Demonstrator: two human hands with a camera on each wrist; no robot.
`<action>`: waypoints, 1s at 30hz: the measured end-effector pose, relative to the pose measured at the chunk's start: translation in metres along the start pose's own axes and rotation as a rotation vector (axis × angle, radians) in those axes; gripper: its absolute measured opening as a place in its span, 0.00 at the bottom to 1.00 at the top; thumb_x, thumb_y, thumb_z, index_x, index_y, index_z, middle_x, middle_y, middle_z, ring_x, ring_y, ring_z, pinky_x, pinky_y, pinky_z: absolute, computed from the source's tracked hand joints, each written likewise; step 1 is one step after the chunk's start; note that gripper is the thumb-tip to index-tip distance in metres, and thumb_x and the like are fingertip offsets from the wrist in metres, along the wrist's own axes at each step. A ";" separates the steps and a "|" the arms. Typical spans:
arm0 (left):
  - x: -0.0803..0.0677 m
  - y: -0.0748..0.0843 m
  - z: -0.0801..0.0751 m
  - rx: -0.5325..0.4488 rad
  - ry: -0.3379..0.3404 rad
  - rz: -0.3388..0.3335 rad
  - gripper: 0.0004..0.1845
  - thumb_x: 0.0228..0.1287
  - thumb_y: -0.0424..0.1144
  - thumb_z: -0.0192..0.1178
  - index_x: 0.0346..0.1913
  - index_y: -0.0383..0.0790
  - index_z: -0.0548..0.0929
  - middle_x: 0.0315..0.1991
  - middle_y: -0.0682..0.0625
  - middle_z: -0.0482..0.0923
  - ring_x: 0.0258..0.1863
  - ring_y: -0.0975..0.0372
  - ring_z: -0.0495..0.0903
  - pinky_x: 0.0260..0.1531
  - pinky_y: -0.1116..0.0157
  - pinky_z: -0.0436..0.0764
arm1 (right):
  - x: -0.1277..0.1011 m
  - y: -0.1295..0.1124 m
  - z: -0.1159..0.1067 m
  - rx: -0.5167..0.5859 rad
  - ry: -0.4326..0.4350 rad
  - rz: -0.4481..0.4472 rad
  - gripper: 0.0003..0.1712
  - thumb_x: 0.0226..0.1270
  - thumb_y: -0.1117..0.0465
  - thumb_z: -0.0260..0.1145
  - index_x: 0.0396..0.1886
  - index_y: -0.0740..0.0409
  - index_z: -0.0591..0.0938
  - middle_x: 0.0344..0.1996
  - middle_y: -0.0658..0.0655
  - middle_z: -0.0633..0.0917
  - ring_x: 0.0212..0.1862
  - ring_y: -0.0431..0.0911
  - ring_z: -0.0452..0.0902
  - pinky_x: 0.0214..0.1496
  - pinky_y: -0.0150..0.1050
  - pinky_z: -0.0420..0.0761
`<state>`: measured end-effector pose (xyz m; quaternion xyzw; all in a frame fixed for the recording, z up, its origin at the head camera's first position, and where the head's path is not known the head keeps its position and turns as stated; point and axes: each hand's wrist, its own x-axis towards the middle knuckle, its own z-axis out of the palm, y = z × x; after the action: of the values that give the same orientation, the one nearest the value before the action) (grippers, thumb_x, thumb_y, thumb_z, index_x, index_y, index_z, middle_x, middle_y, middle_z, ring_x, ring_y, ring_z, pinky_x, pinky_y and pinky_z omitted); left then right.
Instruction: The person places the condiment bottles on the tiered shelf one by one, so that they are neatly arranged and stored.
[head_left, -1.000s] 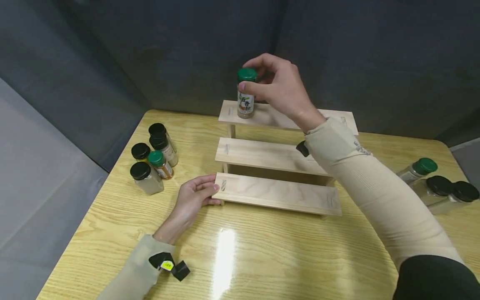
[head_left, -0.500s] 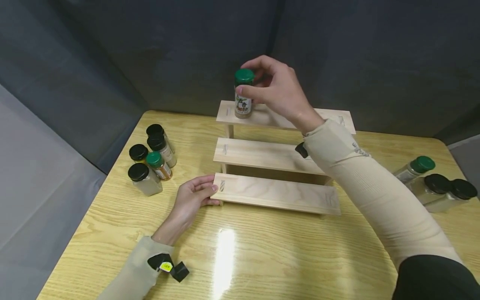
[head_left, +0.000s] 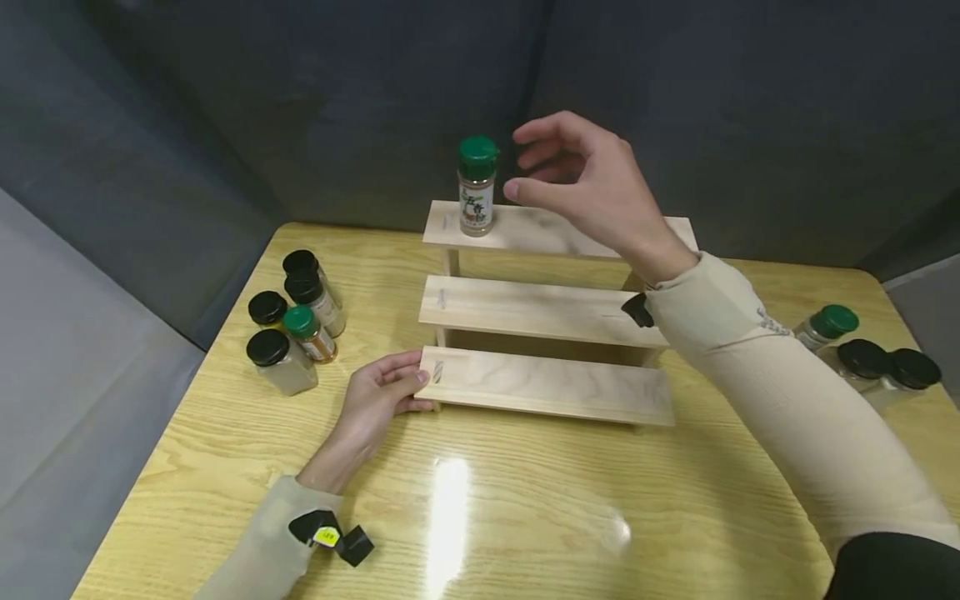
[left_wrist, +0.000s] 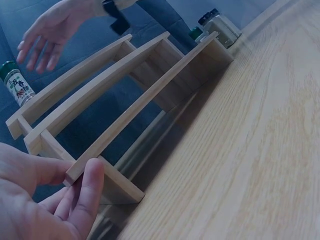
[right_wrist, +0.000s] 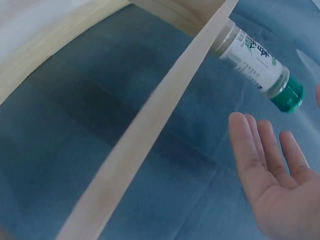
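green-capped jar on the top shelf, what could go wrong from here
The green-capped jar stands near the left end of the rack's top shelf, so a nudge might tip it off. The right hand, open beside it, could brush it. The left hand grips the bottom shelf; tugging it may shake the rack.

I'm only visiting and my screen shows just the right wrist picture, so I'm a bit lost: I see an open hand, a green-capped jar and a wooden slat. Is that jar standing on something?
Observer: Yes. The head view shows the green-capped jar upright at the left end of the top step of a three-step wooden rack.
Operator: Is the hand touching the jar?
Observer: No. The right hand hangs open just to the jar's right, with a gap between them.
Operator: And the other hand?
Observer: The left hand grips the left end of the rack's bottom step.
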<state>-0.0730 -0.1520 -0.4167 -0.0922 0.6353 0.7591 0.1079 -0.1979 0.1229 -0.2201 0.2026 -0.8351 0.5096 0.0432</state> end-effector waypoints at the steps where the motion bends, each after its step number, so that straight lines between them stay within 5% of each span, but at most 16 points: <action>1: 0.000 0.000 -0.001 0.001 0.002 0.000 0.21 0.78 0.20 0.61 0.69 0.19 0.76 0.47 0.41 0.82 0.39 0.60 0.87 0.42 0.63 0.93 | -0.004 0.001 -0.003 0.000 0.002 0.008 0.28 0.69 0.53 0.82 0.66 0.50 0.86 0.55 0.55 0.87 0.52 0.49 0.83 0.55 0.39 0.80; 18: 0.000 0.001 -0.007 0.009 -0.006 -0.019 0.21 0.79 0.21 0.60 0.70 0.20 0.76 0.45 0.44 0.82 0.39 0.60 0.86 0.42 0.64 0.93 | -0.091 0.020 -0.063 -0.024 0.067 0.146 0.23 0.74 0.58 0.79 0.66 0.48 0.87 0.61 0.53 0.86 0.56 0.48 0.84 0.52 0.31 0.84; 30: -0.003 0.003 -0.005 0.009 0.003 -0.015 0.21 0.79 0.21 0.61 0.70 0.19 0.75 0.45 0.44 0.81 0.36 0.61 0.86 0.42 0.64 0.93 | -0.147 0.038 -0.110 -0.045 0.220 0.119 0.24 0.73 0.71 0.75 0.68 0.63 0.85 0.59 0.57 0.87 0.54 0.44 0.86 0.49 0.27 0.84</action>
<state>-0.0711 -0.1578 -0.4145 -0.0978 0.6380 0.7553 0.1132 -0.0927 0.2765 -0.2405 0.0944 -0.8472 0.5114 0.1089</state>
